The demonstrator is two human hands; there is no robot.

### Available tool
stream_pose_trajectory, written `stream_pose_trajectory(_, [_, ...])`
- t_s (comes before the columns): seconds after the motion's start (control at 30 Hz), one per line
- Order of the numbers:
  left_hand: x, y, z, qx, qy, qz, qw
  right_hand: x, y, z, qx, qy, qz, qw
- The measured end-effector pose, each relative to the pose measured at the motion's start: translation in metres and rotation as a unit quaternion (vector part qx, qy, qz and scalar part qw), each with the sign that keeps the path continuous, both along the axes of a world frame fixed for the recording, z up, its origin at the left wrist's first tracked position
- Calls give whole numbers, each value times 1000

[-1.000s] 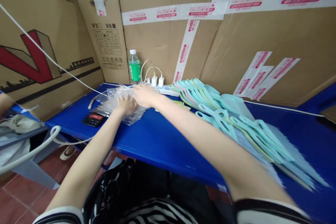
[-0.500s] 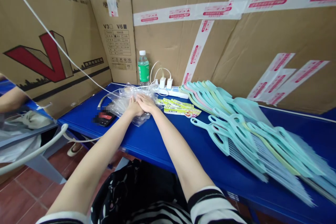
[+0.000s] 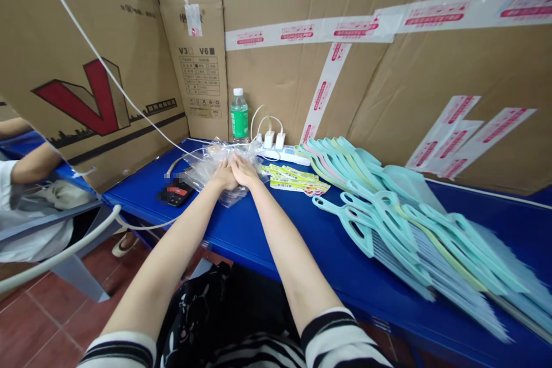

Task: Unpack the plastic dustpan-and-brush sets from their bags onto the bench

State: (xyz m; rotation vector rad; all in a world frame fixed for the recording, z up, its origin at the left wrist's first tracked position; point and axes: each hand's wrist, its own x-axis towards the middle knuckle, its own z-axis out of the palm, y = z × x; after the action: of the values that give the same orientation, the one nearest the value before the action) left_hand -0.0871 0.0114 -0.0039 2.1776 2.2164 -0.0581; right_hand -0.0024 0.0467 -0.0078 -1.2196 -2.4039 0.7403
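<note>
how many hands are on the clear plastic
2: the left hand lies on the clear plastic, nearer the black-and-red device; the right hand lies close beside it, nearer the yellow-green packets. Neither is hidden.

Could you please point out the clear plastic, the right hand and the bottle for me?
Clear plastic (image 3: pixel 209 168), head view: on its crumpled left part.
Right hand (image 3: pixel 244 171), head view: on the back of the hand.
Bottle (image 3: pixel 240 121), head view: on its green label.
</note>
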Motion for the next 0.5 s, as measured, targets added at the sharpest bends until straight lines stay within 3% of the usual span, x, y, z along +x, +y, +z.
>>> stream_pose_trajectory(0.2, [-4, -1, -3, 22, 12, 29, 999, -2, 1, 0, 0, -16, 2, 1000])
stream_pose_trajectory(0.5, [-12, 3, -11, 0, -2, 12, 1000, -1, -3, -1, 11, -29, 7, 999])
